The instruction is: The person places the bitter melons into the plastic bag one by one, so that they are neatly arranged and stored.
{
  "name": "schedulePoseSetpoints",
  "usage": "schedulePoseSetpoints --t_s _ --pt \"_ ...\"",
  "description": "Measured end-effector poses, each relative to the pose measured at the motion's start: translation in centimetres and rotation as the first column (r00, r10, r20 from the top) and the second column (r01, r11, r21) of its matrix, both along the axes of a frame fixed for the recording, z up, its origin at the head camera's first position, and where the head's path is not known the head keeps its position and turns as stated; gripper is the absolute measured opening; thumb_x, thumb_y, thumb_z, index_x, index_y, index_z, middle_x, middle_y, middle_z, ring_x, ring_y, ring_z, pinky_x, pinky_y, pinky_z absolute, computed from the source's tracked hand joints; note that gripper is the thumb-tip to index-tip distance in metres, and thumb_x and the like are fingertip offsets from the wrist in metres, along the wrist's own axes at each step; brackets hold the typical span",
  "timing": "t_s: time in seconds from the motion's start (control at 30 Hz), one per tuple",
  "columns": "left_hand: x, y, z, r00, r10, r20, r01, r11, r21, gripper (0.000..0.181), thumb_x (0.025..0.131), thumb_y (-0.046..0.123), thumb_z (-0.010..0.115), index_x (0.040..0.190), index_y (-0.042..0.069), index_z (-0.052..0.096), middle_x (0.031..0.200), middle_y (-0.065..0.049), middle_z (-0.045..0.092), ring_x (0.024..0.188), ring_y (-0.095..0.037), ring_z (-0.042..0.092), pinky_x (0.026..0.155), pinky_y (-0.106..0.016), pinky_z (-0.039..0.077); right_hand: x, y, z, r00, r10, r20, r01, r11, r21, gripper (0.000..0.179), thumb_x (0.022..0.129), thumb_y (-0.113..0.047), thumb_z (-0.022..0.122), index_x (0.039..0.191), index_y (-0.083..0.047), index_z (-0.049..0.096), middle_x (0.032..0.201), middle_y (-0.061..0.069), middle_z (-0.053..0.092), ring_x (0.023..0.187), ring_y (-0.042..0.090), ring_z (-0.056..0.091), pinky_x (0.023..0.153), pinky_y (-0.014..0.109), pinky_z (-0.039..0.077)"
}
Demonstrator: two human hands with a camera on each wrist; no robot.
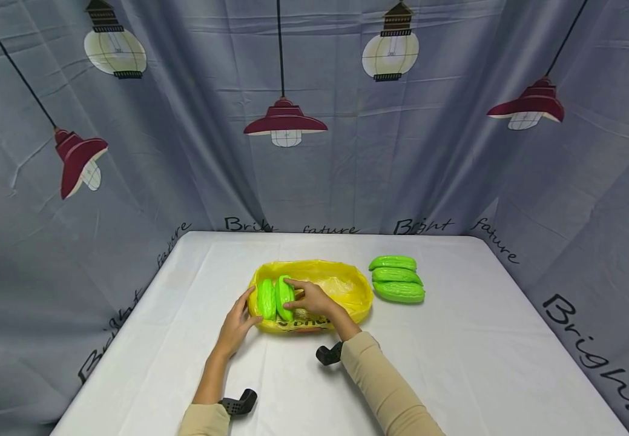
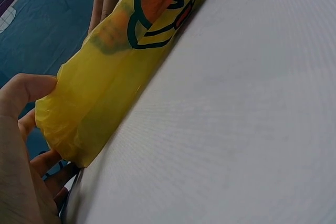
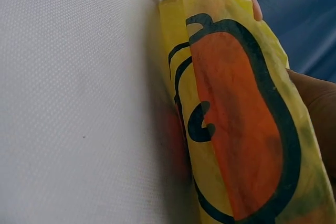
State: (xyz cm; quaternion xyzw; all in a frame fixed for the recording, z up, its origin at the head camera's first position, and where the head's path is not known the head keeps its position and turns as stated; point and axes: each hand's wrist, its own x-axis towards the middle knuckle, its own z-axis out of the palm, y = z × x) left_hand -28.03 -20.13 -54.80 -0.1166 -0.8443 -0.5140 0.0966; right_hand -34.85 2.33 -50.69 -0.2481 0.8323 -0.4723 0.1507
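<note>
An oval basket covered with a yellow plastic bag (image 1: 355, 284) stands on the white table. Inside its left end lies a green bitter melon (image 1: 266, 299), with a second green bitter melon (image 1: 283, 297) right beside it. My right hand (image 1: 314, 300) pinches that second one, thumb near its front end and fingers at the far end. Around the left end of the basket, my left hand (image 1: 236, 324) holds on, thumb on the front rim. The left wrist view shows its thumb and fingers on the yellow plastic (image 2: 79, 114). In the right wrist view the bag's printed side (image 3: 236, 124) largely hides my right hand.
Three more green bitter melons (image 1: 398, 280) lie stacked in a row on the table (image 1: 456, 351), right of the basket. A grey curtain (image 1: 314, 181) printed with lamps hangs behind and along the sides. Black wrist cameras (image 1: 240, 402) sit on both wrists.
</note>
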Motion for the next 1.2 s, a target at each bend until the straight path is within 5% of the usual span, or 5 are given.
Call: schedulePoseSetpoints --t_s 0.27,0.53,0.7,0.9,1.2 --pt "-0.4 0.0 -0.2 1.000 0.002 -0.013 -0.002 1.000 -0.017 0.068 0.084 0.024 0.062 0.144 0.023 0.030 0.147 -0.013 0.028 0.133 -0.032 0.028 0.108 -0.049 0.021 -0.1 0.2 -0.2 1.000 -0.007 -0.007 0.007 1.000 -0.020 0.071 0.081 -0.024 0.069 0.143 -0.016 0.035 0.143 0.009 0.037 0.110 0.031 0.054 0.081 0.034 0.052" --pt "-0.4 0.0 -0.1 1.000 0.001 -0.020 -0.001 1.000 -0.013 0.068 0.084 0.022 0.062 0.144 0.023 0.031 0.147 -0.013 0.029 0.133 -0.032 0.029 0.107 -0.050 0.022 0.0 0.9 0.5 1.000 -0.020 -0.008 0.020 1.000 0.014 0.090 0.079 -0.032 0.071 0.149 -0.021 0.015 0.136 0.019 0.044 0.111 0.027 0.054 0.088 0.038 0.048" --pt "-0.5 -0.1 -0.1 1.000 -0.002 -0.018 0.002 1.000 -0.012 0.069 0.084 0.022 0.062 0.145 0.022 0.031 0.147 -0.013 0.028 0.133 -0.032 0.029 0.107 -0.049 0.023 0.1 1.8 1.2 0.999 0.007 -0.031 -0.008 1.000 -0.021 0.082 0.082 -0.027 0.070 0.148 -0.014 0.023 0.134 0.022 0.045 0.113 0.032 0.052 0.090 0.040 0.047" --pt "-0.4 -0.1 -0.1 1.000 -0.002 -0.011 0.001 1.000 -0.016 0.068 0.084 0.024 0.061 0.145 0.024 0.030 0.148 -0.013 0.028 0.133 -0.033 0.028 0.107 -0.051 0.023 0.3 3.7 3.1 0.992 0.039 -0.119 -0.051 0.994 -0.097 0.061 0.085 -0.017 0.067 0.138 -0.005 0.041 0.132 0.022 0.047 0.115 0.034 0.050 0.094 0.042 0.044" --pt "-0.2 -0.2 -0.2 1.000 -0.002 -0.020 0.002 1.000 -0.008 0.068 0.084 0.024 0.062 0.145 0.023 0.030 0.147 -0.014 0.028 0.132 -0.033 0.029 0.106 -0.050 0.024 1.6 8.0 7.9 0.966 -0.019 -0.258 -0.017 0.991 -0.134 0.055 0.086 -0.013 0.065 0.136 -0.004 0.044 0.127 0.022 0.051 0.113 0.038 0.050 0.096 0.050 0.040"
